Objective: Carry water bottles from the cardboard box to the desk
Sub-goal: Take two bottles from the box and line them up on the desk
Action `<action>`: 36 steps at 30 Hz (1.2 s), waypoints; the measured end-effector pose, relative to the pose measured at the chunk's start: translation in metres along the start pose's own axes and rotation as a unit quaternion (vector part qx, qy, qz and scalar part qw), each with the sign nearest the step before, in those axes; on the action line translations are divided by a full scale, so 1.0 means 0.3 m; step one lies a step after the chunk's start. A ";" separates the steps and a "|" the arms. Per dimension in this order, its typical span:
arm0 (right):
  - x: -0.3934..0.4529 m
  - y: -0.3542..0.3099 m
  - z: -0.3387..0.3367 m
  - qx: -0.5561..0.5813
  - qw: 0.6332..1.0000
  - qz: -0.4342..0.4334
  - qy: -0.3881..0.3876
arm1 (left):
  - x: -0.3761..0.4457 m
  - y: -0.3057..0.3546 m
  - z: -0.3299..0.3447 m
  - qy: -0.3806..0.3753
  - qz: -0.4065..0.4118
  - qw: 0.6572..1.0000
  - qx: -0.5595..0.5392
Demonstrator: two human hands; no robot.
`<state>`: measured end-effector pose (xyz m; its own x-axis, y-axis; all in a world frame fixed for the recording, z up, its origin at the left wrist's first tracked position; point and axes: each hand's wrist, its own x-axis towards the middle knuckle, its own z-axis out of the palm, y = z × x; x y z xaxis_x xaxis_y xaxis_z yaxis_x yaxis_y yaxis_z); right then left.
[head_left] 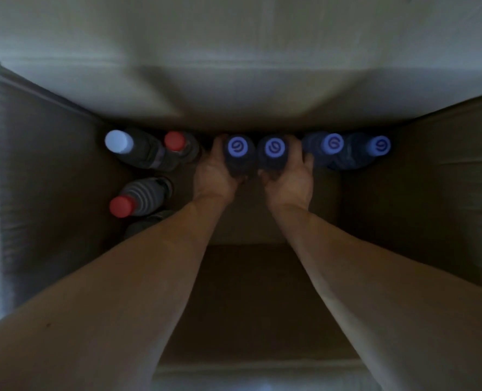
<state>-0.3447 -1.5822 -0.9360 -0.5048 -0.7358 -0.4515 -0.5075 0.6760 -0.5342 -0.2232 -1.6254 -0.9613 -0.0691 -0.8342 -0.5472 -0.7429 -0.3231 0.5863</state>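
Observation:
I look straight down into a deep cardboard box. Both my arms reach to its bottom. My left hand is wrapped around an upright blue-capped water bottle standing against the far wall. My right hand grips the blue-capped bottle beside it. The two held bottles touch each other. Two more blue-capped bottles stand to the right along the same wall. The desk is out of view.
At the box's left stand a white-capped bottle and two red-capped bottles, with another dark bottle partly hidden under my left forearm. The box walls rise close on all sides. Bare box floor lies between my forearms.

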 end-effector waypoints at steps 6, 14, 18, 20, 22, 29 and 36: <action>0.032 0.037 -0.007 -0.103 0.993 -0.056 -0.011 | 0.025 -0.029 0.010 0.027 0.046 0.998 0.014; 0.069 0.034 -0.023 -0.150 0.977 -0.135 -0.063 | -0.009 -0.066 -0.055 -0.001 0.060 0.998 -0.015; 0.035 0.048 -0.080 -0.127 0.974 -0.132 -0.134 | -0.069 -0.066 -0.121 -0.042 0.028 0.996 -0.073; 0.009 0.049 -0.125 -0.092 0.975 -0.109 -0.170 | -0.111 -0.055 -0.165 -0.072 0.018 0.991 -0.109; -0.026 0.042 -0.173 -0.017 0.975 -0.055 -0.217 | -0.154 -0.038 -0.213 -0.106 0.003 0.985 -0.138; -0.139 -0.055 -0.400 0.219 0.910 0.074 -0.344 | -0.301 0.094 -0.402 -0.194 -0.069 0.939 -0.274; -0.227 -0.257 -0.700 0.319 0.862 0.140 -0.368 | -0.481 0.368 -0.569 -0.217 -0.099 0.890 -0.388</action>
<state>-0.4178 -1.5759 -0.7141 0.1541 -0.5319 -0.8326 0.1676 0.8446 -0.5085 -0.1815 -1.6169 -0.7155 -0.3634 -0.5303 -0.7660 -0.0963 -0.7964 0.5970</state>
